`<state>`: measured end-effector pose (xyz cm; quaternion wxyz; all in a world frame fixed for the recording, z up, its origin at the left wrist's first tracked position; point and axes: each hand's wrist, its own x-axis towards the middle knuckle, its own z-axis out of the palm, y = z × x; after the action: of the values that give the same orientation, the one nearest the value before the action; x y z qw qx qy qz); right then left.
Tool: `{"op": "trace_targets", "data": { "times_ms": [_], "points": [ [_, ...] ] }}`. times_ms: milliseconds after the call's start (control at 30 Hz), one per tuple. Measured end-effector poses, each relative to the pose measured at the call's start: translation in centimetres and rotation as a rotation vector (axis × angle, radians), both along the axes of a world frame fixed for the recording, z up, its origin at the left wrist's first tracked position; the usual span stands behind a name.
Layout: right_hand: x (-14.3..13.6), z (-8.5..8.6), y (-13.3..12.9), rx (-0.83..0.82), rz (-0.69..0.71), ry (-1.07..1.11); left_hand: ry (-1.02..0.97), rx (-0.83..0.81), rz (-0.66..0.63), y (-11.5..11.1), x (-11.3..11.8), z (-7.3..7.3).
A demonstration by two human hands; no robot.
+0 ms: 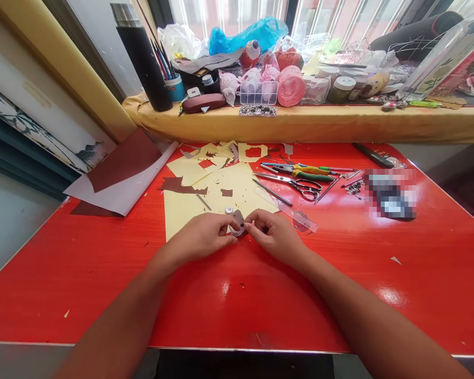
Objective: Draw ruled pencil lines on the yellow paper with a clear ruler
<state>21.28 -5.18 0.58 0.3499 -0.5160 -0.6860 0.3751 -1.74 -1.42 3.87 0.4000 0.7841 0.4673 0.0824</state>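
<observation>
One small, flat grey-brown piece with dark dots (239, 218) sits between the two hands at the frame's centre: the left hand (203, 233) grips its left side with curled fingers, and the right hand (277, 235) pinches its right edge between thumb and forefinger. One round silvery disc (229, 210) lies just above. Beyond are pale-yellow paper sheets (181, 213) and, right of centre, one pair of silver metal scissors (274, 178). The glossy red tabletop (237, 295) spreads wide at lower left and lower right, its near edge crossing the bottom.
</observation>
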Motion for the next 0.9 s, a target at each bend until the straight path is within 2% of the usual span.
{"op": "trace_targets", "data": {
  "times_ms": [133,367,600,900],
  "points": [
    [0.2,-0.1,-0.3,0.047,0.102,-0.127,0.021,0.024,-0.081,0.0,0.5,-0.7],
    [0.6,0.5,-0.5,0.108,0.202,-0.381,-0.095,-0.055,-0.033,0.7,0.5,-1.7],
    [0.6,0.6,-0.4,0.111,0.193,-0.548,-0.112,-0.067,-0.054,0.9,0.4,-2.0],
    [0.6,-0.4,-0.3,0.134,0.168,-0.569,-0.102,-0.073,-0.073,0.8,0.2,-1.3]
  ]
}}
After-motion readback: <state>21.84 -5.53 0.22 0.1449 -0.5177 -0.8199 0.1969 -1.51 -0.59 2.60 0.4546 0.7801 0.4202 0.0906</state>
